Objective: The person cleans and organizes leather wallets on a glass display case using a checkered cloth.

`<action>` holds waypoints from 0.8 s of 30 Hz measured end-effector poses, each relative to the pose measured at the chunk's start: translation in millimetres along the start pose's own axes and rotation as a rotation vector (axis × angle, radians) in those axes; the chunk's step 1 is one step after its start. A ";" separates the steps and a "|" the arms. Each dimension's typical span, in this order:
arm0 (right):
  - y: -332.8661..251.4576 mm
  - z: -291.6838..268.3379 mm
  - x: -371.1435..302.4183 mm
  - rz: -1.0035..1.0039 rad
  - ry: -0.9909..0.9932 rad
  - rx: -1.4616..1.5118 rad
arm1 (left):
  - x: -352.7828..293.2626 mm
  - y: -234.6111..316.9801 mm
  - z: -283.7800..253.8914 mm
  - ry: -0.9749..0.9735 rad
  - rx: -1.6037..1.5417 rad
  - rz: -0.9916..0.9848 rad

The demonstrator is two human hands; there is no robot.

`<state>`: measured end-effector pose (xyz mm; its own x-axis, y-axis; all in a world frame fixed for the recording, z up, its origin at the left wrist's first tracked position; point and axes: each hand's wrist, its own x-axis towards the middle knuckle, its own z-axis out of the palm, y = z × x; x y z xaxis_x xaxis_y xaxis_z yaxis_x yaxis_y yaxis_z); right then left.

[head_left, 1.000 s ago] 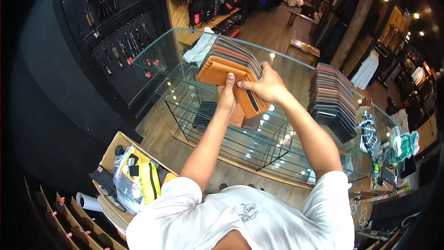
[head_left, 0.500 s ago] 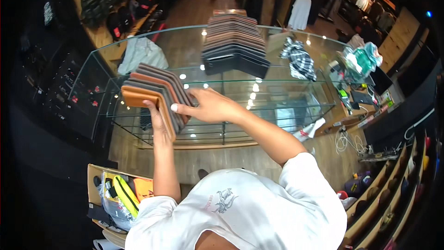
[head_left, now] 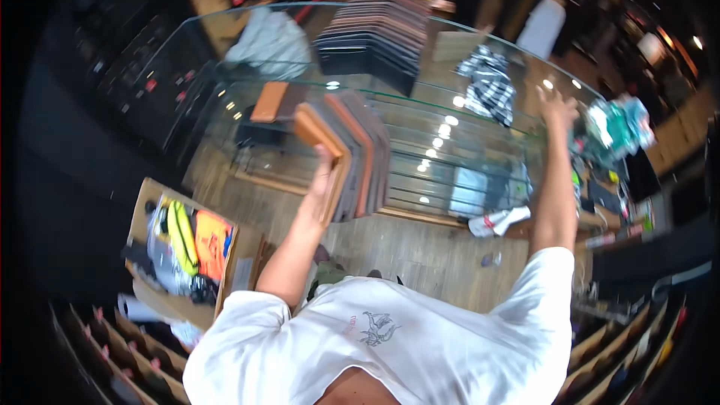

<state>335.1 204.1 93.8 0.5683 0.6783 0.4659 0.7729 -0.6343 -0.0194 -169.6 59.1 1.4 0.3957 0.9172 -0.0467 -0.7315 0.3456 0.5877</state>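
Note:
My left hand (head_left: 321, 176) grips a nested stack of bent bifold wallets (head_left: 358, 157), tan, grey, orange and brown, held up over the near edge of the glass counter. My right hand (head_left: 559, 107) is stretched out to the far right with its fingers apart, holding nothing I can see. It is between a black-and-white plaid cloth (head_left: 489, 84) and a teal and clear plastic bundle (head_left: 619, 126). A long row of similar bent wallets (head_left: 379, 34) stands on the counter's far side, with black ones at its near end.
The glass display counter (head_left: 420, 114) spans the space ahead. On its left lie a pale crumpled cloth (head_left: 271, 43) and an orange-and-dark flat piece (head_left: 270, 101), perhaps under the glass. A cardboard box (head_left: 229, 266) with bagged goods stands at left; slanted wooden racks (head_left: 622, 349) line the lower right.
My right hand has left the wallets and swung far to the right. The left hand still holds the stack, now further right in view. The whole view has shifted and tilted.

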 end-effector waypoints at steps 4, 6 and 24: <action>19.8 34.6 20.4 -0.085 -0.049 -0.077 | -9.5 -11.1 -0.3 0.010 -0.066 -0.059; 46.8 64.4 41.8 -0.010 0.001 0.023 | -8.1 -15.1 -8.6 -0.019 -0.086 -0.079; -73.3 -130.9 -195.6 -0.890 -0.537 1.250 | -15.5 0.3 -44.4 0.144 0.030 -0.135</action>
<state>130.3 69.4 119.9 -0.3387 0.8599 0.3819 0.4752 0.5067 -0.7194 -200.6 53.8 -33.5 0.4039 0.8825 -0.2408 -0.6594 0.4633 0.5920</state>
